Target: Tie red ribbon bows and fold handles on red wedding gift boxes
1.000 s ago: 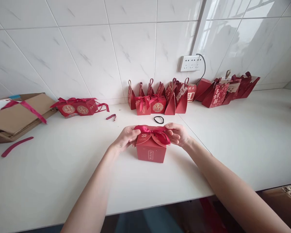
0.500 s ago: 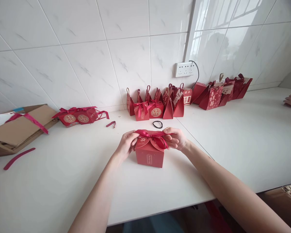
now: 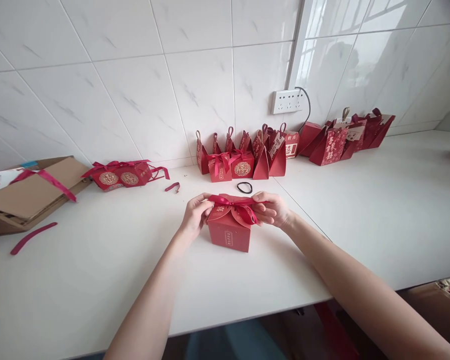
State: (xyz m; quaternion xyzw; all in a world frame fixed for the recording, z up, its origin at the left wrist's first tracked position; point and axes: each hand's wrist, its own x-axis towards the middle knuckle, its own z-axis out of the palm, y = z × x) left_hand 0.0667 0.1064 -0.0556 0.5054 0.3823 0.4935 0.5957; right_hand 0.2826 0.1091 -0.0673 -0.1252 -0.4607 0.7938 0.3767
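Note:
A small red gift box (image 3: 229,236) with curved, interlocking top flaps and pale lettering stands upright on the white table. Across its top runs a red ribbon (image 3: 230,201), knotted at the middle, with a loop drooping over the right flap. At the box's left corner, my left hand (image 3: 196,214) pinches one side of the ribbon between thumb and fingers. My right hand (image 3: 273,210) grips the ribbon's other side between thumb and forefinger, its remaining fingers curled beneath. The ribbon looks taut between both hands.
Several finished red boxes (image 3: 242,165) line the tiled wall, with more red bags (image 3: 333,146) to their right. Ribboned boxes (image 3: 120,176) and a cardboard box (image 3: 33,192) are at left. A black hair tie (image 3: 244,187) and loose ribbon strips (image 3: 33,238) lie on the table.
Both hands keep hold of the ribbon, and the box is turned slightly. The view has tilted a little. At the far right, another person's hand is gone and a red item shows at the edge.

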